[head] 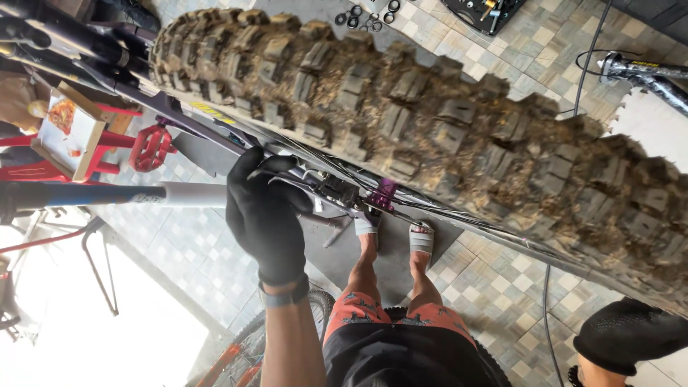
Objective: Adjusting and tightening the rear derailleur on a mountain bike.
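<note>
**At the bike frame: gloved left hand gripped beside the muddy tyre**

Just under the knobby, mud-caked black bicycle tyre [444, 136], the left hand [264, 215] in a black glove is closed around the dark purple frame tube [179, 115], fingers wrapped over it. Right beside the fingertips sit a black-and-silver brake caliper [337, 192] and a purple metal fitting [383, 197]. The wheel sits in the frame, tyre on the rim; thin spokes [430, 215] run past the hand toward the right. The right hand [627, 333], also black-gloved, shows only at the lower right corner, well apart from the left; cannot tell whether it holds anything.

Progress, as a judgement: wheel looks mounted, caliper looks in place; nothing loose in the left hand, no tool in view in it. What remains cannot be read from here.

Further off from the hand: red pedal [150, 148] to the left, small black rings [365, 18] on the tiled floor [502, 279], the person's sandalled feet [394, 236] below.
</note>
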